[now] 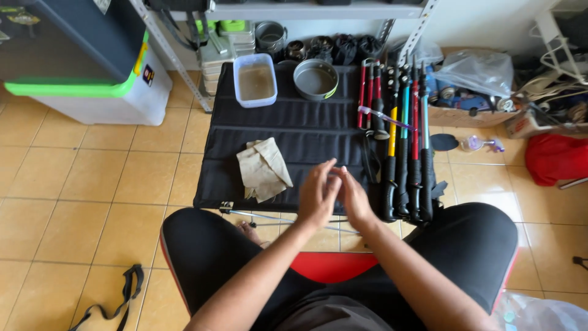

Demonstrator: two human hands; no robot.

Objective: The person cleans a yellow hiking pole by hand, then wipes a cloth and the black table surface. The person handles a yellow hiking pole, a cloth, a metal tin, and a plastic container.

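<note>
Left hand (pixel 317 195) and right hand (pixel 354 197) met fingertip to fingertip above the black mat (pixel 294 122); grasp indeterminate. Tan cloth (pixel 263 168) lay at nine o'clock, trekking poles (pixel 407 141) at two o'clock.

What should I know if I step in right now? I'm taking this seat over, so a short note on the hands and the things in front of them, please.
Left hand and right hand: empty as far as can be seen, fingertips touching each other above the near edge of the black mat.
On the mat: a folded tan cloth just left of the hands, a clear plastic tub and a round metal pan at the far end, and a row of trekking poles along the right side.
A thin metal rod lies on the floor under the hands.
Done: things are laid out.
Left: nothing is in hand.
</note>
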